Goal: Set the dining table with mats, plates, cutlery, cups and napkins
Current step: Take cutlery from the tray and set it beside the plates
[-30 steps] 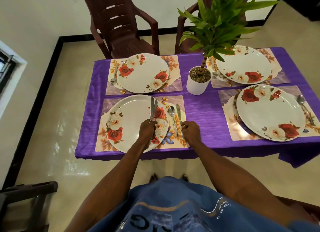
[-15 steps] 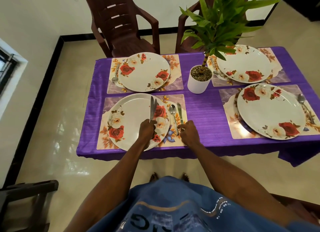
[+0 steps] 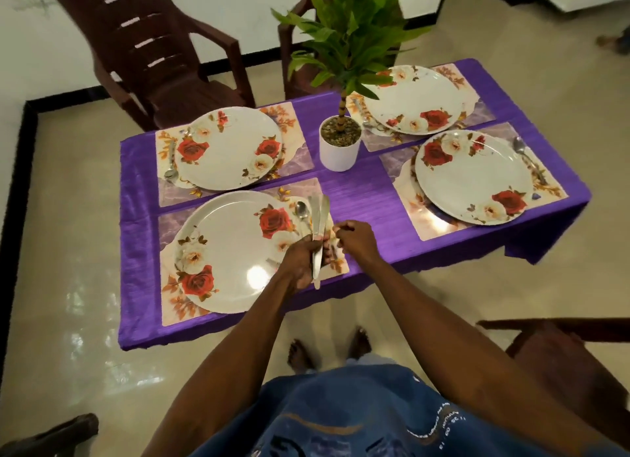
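Note:
My left hand (image 3: 300, 262) grips a bundle of table knives (image 3: 320, 217), their blades pointing away over the right edge of the near-left rose plate (image 3: 231, 252). That plate lies on a floral mat (image 3: 174, 217). A spoon (image 3: 301, 211) rests on the mat just right of the plate, partly behind the knives. My right hand (image 3: 358, 241) hovers beside the bundle with loosely curled fingers, and I see nothing in it. Whatever lies on the mat under my hands is hidden.
The purple-clothed table (image 3: 361, 197) carries three more mats with rose plates (image 3: 231, 149) (image 3: 414, 98) (image 3: 474, 177), with spoons (image 3: 170, 170) (image 3: 525, 156) beside two of them. A white plant pot (image 3: 339, 149) stands mid-table. Brown chairs (image 3: 160, 57) (image 3: 562, 354) surround it.
My right hand has lifted off the mat's right side. My left hand carried the knives rightward, off the plate's middle. The camera has shifted left and closer.

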